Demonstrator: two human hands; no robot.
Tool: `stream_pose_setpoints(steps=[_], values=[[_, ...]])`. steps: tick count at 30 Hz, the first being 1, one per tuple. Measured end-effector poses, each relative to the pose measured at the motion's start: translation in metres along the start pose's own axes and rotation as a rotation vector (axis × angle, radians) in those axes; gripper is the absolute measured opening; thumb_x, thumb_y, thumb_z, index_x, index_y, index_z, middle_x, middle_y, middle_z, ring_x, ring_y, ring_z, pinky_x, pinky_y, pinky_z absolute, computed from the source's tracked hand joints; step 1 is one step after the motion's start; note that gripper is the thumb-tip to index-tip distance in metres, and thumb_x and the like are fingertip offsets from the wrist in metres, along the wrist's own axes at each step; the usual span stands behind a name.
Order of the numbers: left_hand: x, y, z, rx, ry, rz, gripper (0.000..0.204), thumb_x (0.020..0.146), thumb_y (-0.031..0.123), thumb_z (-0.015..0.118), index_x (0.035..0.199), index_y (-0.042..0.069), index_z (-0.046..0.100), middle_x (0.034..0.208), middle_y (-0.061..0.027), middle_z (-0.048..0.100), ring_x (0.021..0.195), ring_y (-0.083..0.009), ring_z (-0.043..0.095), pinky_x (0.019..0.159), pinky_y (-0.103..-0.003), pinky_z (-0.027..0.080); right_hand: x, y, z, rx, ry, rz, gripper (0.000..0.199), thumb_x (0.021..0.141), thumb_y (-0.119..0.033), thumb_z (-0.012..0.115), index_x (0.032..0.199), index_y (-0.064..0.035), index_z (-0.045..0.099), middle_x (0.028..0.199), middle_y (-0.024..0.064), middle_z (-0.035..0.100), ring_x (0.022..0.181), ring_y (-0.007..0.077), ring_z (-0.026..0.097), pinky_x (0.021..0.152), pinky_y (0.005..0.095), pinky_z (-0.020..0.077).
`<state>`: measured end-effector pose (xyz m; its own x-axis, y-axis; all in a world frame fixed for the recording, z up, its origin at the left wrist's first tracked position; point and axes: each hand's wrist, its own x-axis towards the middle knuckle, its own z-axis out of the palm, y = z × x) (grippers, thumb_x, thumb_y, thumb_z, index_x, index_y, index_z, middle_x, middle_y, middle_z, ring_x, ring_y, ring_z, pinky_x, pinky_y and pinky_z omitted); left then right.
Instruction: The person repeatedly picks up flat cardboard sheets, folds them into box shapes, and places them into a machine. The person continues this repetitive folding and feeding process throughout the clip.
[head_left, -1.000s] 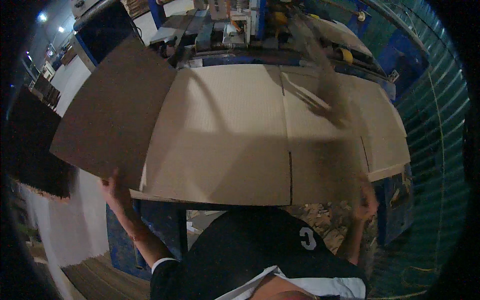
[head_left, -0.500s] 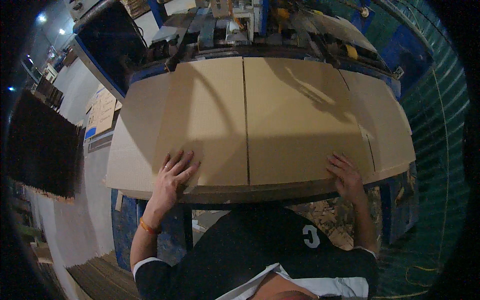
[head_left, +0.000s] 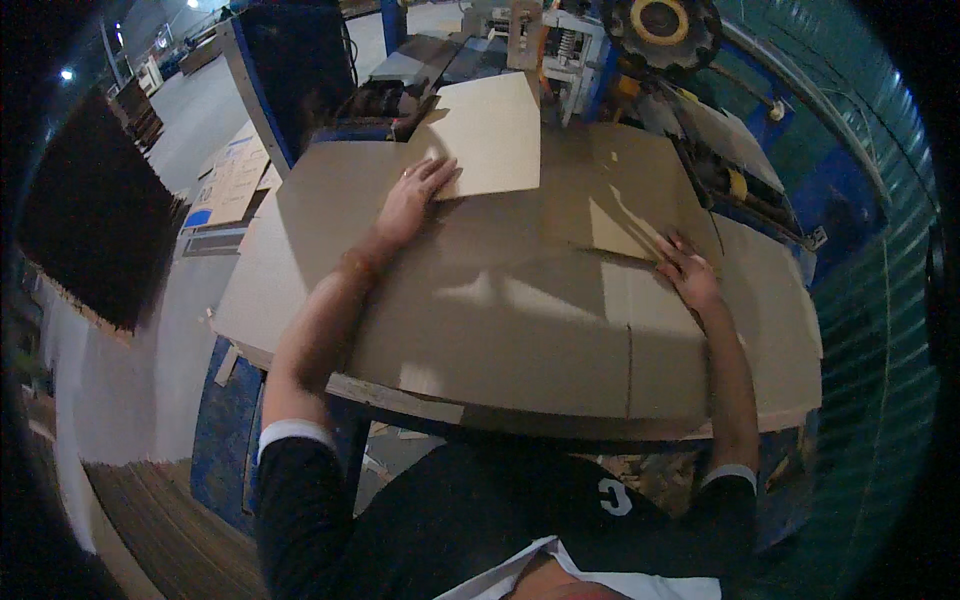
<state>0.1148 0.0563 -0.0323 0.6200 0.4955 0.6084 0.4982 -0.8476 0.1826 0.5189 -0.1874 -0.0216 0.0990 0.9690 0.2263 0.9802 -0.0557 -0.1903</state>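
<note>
A tan corrugated cardboard sheet lies over the pile at the machine's mouth. Its left panel (head_left: 488,135) is brightly lit, while the right panel (head_left: 615,200) sits partly in shadow. The stretched fingers of my left hand (head_left: 412,200) rest on the left panel's near corner; where the thumb lies is unclear. At the right panel's near corner is my right hand (head_left: 690,272), its fingers spread and touching the edge. Beneath both forearms spreads the cardboard pile (head_left: 480,345), with a dark slot line in its top sheet.
Ahead stands a machine with a dark round wheel (head_left: 660,25) and a metal mechanism (head_left: 570,50). A blue frame panel (head_left: 285,75) rises at the left. Stacked cardboard (head_left: 95,210) stands on the floor beyond. Green corrugated wall (head_left: 860,330) runs along the right.
Both hands have moved forward, the left one farther. The top cardboard sheet has slid away toward the machine, uncovering the sheet below. The view has shifted.
</note>
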Motion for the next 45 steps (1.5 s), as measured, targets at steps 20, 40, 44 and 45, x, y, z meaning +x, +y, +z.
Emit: stream_pose_setpoints(steps=[20, 40, 44, 45], values=[[-0.235, 0.028, -0.092, 0.219, 0.528, -1.337, 0.081, 0.085, 0.038, 0.056, 0.137, -0.009, 0.016, 0.143, -0.0307, 0.011, 0.135, -0.0387, 0.008, 0.107, -0.051, 0.008, -0.275, 0.136, 0.000, -0.055, 0.767, 0.998, 0.054, 0.085, -0.040, 0.056, 0.115, 0.0043, 0.054, 0.120, 0.0250, 0.052, 0.110, 0.0360, 0.050, 0.092, 0.0420, 0.0394], [-0.129, -0.032, -0.177, -0.484, 0.989, -0.561, 0.061, 0.080, 0.011, 0.059, 0.131, -0.006, 0.029, 0.128, -0.0184, 0.043, 0.111, -0.0248, 0.047, 0.090, -0.037, 0.041, -0.240, 0.154, -0.066, 1.207, 1.354, 0.703, 0.049, 0.077, -0.022, 0.063, 0.120, -0.0019, 0.050, 0.109, 0.0136, 0.055, 0.090, 0.0286, 0.056, 0.081, 0.0432, 0.0457], [-0.194, -0.044, -0.159, -1.173, 0.880, -0.877, 0.019, 0.081, 0.012, 0.056, 0.097, 0.001, 0.057, 0.093, -0.0070, 0.056, 0.095, -0.0210, 0.052, 0.085, -0.032, 0.042, -0.244, 0.075, -0.093, 1.090, 1.248, 0.379, 0.045, 0.079, -0.007, 0.056, 0.122, 0.0015, 0.045, 0.116, 0.0128, 0.052, 0.098, 0.0261, 0.054, 0.083, 0.0389, 0.0449], [-0.207, -0.037, -0.158, -1.088, 0.884, -0.949, 0.022, 0.081, 0.011, 0.056, 0.100, -0.001, 0.056, 0.092, -0.0070, 0.056, 0.094, -0.0202, 0.052, 0.084, -0.033, 0.043, -0.249, 0.044, -0.093, 0.858, 1.278, 0.503, 0.047, 0.080, -0.007, 0.054, 0.125, 0.0017, 0.042, 0.117, 0.0129, 0.052, 0.099, 0.0262, 0.054, 0.084, 0.0372, 0.0444]])
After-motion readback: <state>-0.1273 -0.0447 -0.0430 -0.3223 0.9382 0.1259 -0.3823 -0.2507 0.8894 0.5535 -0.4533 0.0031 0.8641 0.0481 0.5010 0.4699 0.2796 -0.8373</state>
